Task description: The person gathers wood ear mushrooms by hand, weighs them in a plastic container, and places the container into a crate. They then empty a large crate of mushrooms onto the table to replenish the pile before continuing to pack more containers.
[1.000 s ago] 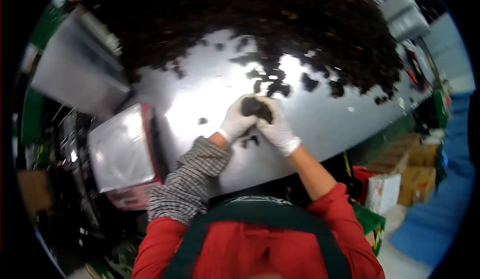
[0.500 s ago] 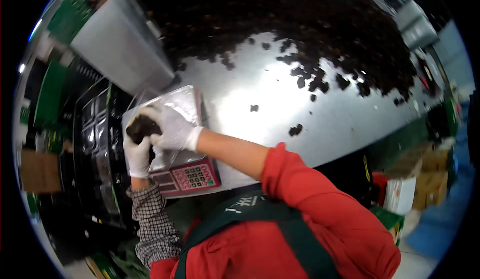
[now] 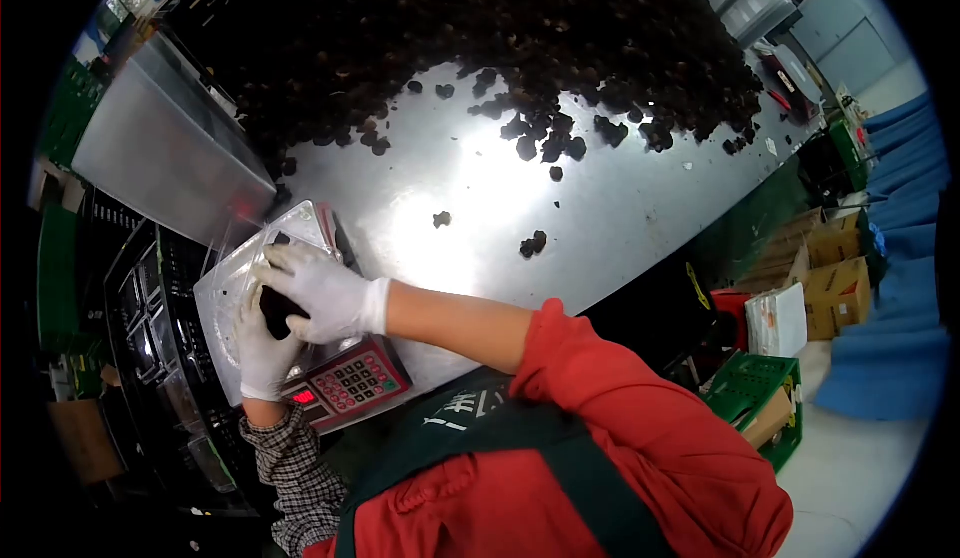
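Over the scale (image 3: pixel 352 382), both my white-gloved hands are cupped round a clump of dark, mushroom-like pieces (image 3: pixel 278 312). My left hand (image 3: pixel 264 354) closes on it from the near left side. From the right, my right hand (image 3: pixel 322 296) curves over the top with its fingers bent, hiding much of the clump. A clear plastic container (image 3: pixel 228 264) seems to lie beneath the hands on the silver weighing plate; its shape is hard to make out. Red digits glow on the scale's display, partly behind the left wrist.
A large heap of the same dark pieces (image 3: pixel 480 28) covers the back of the metal table (image 3: pixel 410 258). An upright grey bin (image 3: pixel 170 143) stands behind the scale. Black trays (image 3: pixel 150 308) are at the left. A green crate (image 3: pixel 745 388) and cardboard boxes (image 3: pixel 838 293) stand at the right.
The whole view has shifted, with the table now further left and up. My right hand has spread further over the clump, covering more of it. Red digits now show on the display.
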The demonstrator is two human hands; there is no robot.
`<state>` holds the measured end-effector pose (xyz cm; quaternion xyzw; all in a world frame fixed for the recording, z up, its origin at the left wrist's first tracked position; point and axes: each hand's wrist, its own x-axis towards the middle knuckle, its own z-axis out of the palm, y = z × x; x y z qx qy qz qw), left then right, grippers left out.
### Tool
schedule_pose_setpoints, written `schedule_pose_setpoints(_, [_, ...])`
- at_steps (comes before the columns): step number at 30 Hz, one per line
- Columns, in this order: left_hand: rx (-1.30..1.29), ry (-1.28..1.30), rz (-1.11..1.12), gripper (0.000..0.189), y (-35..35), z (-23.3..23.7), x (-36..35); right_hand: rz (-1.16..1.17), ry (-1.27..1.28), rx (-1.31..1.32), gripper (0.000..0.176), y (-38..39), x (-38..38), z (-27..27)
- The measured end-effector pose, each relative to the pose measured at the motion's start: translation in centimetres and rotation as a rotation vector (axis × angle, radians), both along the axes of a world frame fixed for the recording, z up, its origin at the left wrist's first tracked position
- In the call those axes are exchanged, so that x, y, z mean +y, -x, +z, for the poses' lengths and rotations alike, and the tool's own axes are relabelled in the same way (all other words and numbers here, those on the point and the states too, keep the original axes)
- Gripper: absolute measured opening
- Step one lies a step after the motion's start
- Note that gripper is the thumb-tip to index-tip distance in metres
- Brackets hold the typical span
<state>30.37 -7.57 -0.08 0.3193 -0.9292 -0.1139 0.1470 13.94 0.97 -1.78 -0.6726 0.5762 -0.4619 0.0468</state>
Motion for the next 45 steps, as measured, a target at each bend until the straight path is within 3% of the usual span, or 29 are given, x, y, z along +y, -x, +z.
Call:
schedule_pose_setpoints(2, [0.028,-0.176,-0.062,0.084,0.0,2.0,0.3,0.002,0.125,-0.134,0.058,3.5,2.9,1.8])
schedule_pose_setpoints(5, [0.113,-0.236,-0.018,0.085,-0.9,5.1,1.6,-0.243,0.052,-0.113,0.038,12.1,9.3,-1.6])
schedule_pose_setpoints(8, [0.301,-0.226,0.055,0.067,-2.7,6.6,1.2,-0.795,-0.337,-0.175,0.026,20.4,17.4,-7.9])
schedule_pose_setpoints(9, [0.355,-0.218,0.139,0.058,-3.1,6.9,1.4,-0.874,-0.338,-0.102,0.027,23.6,19.4,-11.2])
schedule_pose_setpoints(10, [0.411,-0.206,0.222,0.050,-3.2,7.2,1.6,-0.948,-0.519,-0.231,0.028,24.7,20.2,-10.1])
schedule_pose_setpoints(11, [0.575,-0.288,0.300,0.039,-2.9,7.1,2.2,-0.947,-0.497,-0.204,0.027,26.0,20.6,-10.6])
schedule_pose_setpoints(14, [0.730,-0.367,0.274,0.034,-2.2,6.4,3.2,-0.866,-0.617,-0.002,0.023,26.2,20.6,-9.8])
schedule_pose_setpoints(16, [0.690,-0.304,0.286,0.029,-1.6,6.1,3.9,-0.769,-0.723,0.103,0.032,26.0,20.1,-9.7])
schedule_pose_setpoints(18, [0.672,-0.221,0.309,0.026,-1.7,5.9,4.0,-0.710,-0.653,0.191,0.023,25.9,20.9,-11.3])
schedule_pose_setpoints(21, [0.729,-0.116,0.361,0.025,-3.3,7.0,4.1,-0.672,-0.624,0.107,0.013,23.1,22.7,-10.6])
schedule_pose_setpoints(22, [0.742,-0.079,0.403,0.025,-4.2,7.5,3.9,-0.652,-0.540,0.198,0.011,22.8,23.8,-11.2])
schedule_pose_setpoints(26, [0.742,0.034,0.525,0.023,-9.5,8.3,3.1,-0.653,-0.654,0.139,0.012,24.7,29.4,-11.7])
schedule_pose_setpoints(29, [0.790,-0.006,0.612,0.022,-11.7,8.6,4.2,-0.799,-0.589,0.124,0.019,27.2,35.3,-11.1])
schedule_pose_setpoints(32, [0.756,-0.002,0.556,0.023,-11.4,6.7,5.2,-0.973,-0.527,0.031,0.022,29.2,41.4,-9.6])
schedule_pose_setpoints(35, [0.449,0.152,0.285,0.030,-9.0,5.1,6.0,-1.138,-0.902,0.235,0.024,31.9,49.3,-9.8])
schedule_pose_setpoints(36, [0.374,0.214,0.165,0.034,-7.6,4.6,6.0,-1.129,-1.126,0.128,0.026,32.3,50.6,-9.0])
schedule_pose_setpoints(37, [0.319,0.221,0.087,0.035,-6.7,4.3,5.8,-1.126,-0.992,0.207,0.019,32.5,51.7,-9.3])
schedule_pose_setpoints(38, [0.281,0.152,0.044,0.035,-5.8,4.1,5.6,-1.127,-0.912,0.283,0.017,29.1,47.8,-5.4])
schedule_pose_setpoints(39, [0.232,0.144,0.017,0.033,-5.4,3.3,5.3,-1.091,-0.874,0.385,0.014,29.2,47.0,-5.3])
schedule_pose_setpoints(44, [0.087,-0.008,-0.110,0.014,-4.9,2.2,3.0,-1.278,-1.166,0.315,0.011,28.8,49.3,-6.7])
schedule_pose_setpoints(45, [0.074,-0.008,-0.130,0.013,-4.7,2.1,2.6,-1.295,-1.051,0.309,0.010,28.4,49.6,-6.8])
